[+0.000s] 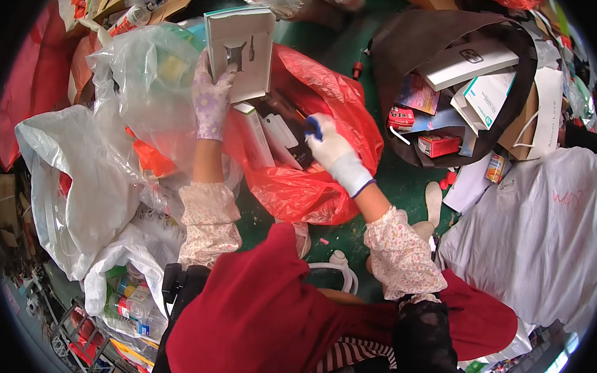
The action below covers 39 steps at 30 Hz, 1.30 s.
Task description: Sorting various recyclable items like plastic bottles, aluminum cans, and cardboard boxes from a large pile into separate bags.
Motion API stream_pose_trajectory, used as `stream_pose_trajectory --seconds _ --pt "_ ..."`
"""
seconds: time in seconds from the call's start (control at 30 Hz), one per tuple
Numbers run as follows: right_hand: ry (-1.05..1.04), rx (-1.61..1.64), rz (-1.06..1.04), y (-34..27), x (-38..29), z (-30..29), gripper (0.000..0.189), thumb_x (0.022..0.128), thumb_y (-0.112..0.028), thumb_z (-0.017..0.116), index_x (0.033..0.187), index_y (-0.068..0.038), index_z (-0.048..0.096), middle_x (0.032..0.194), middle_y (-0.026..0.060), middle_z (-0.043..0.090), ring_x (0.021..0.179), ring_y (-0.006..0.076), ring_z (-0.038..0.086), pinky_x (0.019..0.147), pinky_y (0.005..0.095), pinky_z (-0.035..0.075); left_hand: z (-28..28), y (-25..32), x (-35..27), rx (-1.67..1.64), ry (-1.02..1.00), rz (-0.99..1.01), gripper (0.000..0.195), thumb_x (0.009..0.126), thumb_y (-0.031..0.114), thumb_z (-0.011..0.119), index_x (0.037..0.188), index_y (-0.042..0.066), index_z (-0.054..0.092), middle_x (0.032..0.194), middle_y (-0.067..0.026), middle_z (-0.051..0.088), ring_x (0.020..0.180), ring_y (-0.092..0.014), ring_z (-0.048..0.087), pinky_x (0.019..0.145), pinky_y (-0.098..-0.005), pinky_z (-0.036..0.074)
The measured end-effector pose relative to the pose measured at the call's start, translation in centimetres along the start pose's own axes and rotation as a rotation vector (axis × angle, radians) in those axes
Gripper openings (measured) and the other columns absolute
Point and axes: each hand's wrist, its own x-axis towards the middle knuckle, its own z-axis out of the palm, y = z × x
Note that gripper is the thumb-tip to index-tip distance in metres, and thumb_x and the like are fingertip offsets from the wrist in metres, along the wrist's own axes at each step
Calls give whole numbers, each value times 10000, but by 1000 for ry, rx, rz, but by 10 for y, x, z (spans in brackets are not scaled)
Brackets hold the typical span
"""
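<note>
My left hand [213, 98], in a glove with a purple flower pattern, grips a flat white cardboard box [242, 52] with dark pictures on its face and holds it above the left rim of a red plastic bag [298, 196]. My right hand [328, 142], in a white knitted glove with some blue at the fingers, is over the right part of that bag. Its fingertips are partly hidden, so whether it holds anything does not show. Inside the bag lie a slim white box [255, 133], a white card piece [279, 137] and dark items.
A dark fabric bag [380, 69] with boxes and red drink cartons stands at the upper right. Clear plastic bags [146, 87] and white sacks [76, 175] crowd the left, one holding bottles. A large white sack [534, 234] is at the right. The floor [399, 192] is green.
</note>
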Motion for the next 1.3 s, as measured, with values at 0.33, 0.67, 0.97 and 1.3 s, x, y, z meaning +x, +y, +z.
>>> stream_pose_trajectory --seconds 0.33,0.67,0.97,1.3 --pt "-269 -96 53 -4 6 -20 262 768 -155 543 963 7 611 816 168 646 719 280 621 680 351 486 -27 8 -7 -363 42 -198 367 835 74 639 1164 -41 523 1025 -90 616 846 -124 584 751 -255 478" --pt "-286 27 417 37 -27 -9 598 834 -313 557 1329 -27 380 1170 228 563 1062 337 561 888 375 440 -17 -1 -11 -402 67 -198 366 833 34 633 1177 -25 522 1017 -84 620 847 -122 587 751 -251 480" --pt "28 -762 -25 -32 -27 46 930 692 -352 730 1430 -129 209 1252 236 461 1102 360 512 879 446 466 -7 -15 -12 -346 55 -155 472 822 62 653 1237 -58 464 1115 -124 591 933 -156 579 815 -274 466" --pt "65 206 307 5 -34 -16 792 663 -183 741 1345 -63 357 974 145 650 812 200 647 720 314 510 -31 20 -20 -727 258 -116 406 822 2 627 1210 13 506 1035 -57 596 879 -130 585 746 -266 490"
